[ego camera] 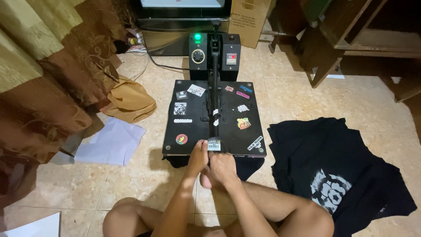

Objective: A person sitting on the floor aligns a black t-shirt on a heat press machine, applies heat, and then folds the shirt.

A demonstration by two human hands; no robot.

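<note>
My left hand [198,157] and right hand [222,167] in a closed grip on the heat press handle [213,145], press [193,127] shut on black cloth [247,166], black shirts [337,175] beside it on the floor [144,184]

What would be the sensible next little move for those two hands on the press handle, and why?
Probably lift the handle upward. Both the left hand and right hand grip its front end, the top plate lies shut, and black cloth sticks out beneath it.

Home floor workspace — curtain [48,74], tiled floor [364,96], heat press [214,118].
</note>
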